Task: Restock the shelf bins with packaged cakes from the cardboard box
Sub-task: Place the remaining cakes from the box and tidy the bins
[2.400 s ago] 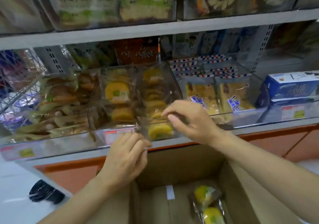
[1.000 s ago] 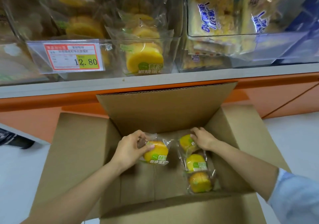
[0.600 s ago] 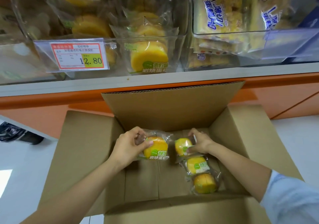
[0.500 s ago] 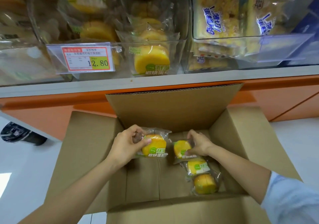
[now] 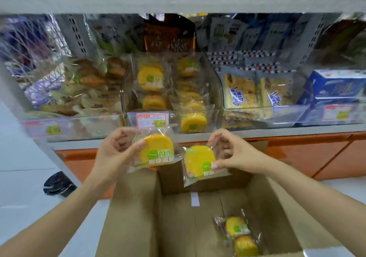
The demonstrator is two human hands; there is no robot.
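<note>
Yellow cake [image 5: 156, 149] pinched in the left hand [image 5: 116, 151], second cake [image 5: 199, 160] pinched in the right hand [image 5: 231, 153], both above the cardboard box [image 5: 134, 217], just below the clear bin [image 5: 217, 98]. Lift each over the bin's front wall, gripping lightly to avoid crushing.

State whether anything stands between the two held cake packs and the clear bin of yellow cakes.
Only the clear front wall of the bin, carrying the price tag, faces the left pack in the left hand and the right pack in the right hand; both must rise over it. Otherwise nothing visible intervenes.
</note>
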